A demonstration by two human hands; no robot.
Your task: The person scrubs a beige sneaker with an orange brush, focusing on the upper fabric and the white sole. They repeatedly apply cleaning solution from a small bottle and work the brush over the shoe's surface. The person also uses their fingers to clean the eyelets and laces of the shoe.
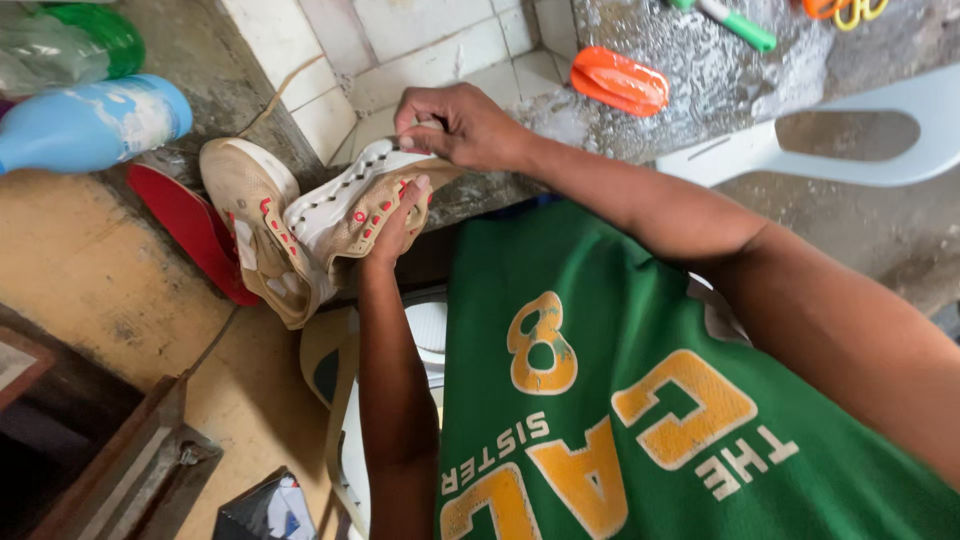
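Observation:
A tan shoe [300,215] with a white tongue and red eyelets is held up in front of me, toe pointing left. My left hand [398,222] grips its eyelet side from below. My right hand [460,125] pinches the top edge of the shoe near the tongue. A thin lace [270,95] trails up to the left from the shoe. Both hands are closed on the same shoe.
A red insole [190,225] lies under the shoe on the tan floor. A blue bottle [90,125] and a green bottle [85,35] lie at upper left. An orange brush [620,80], a green-capped marker [738,22], a white plastic chair [860,135] and a second shoe [335,390] are nearby.

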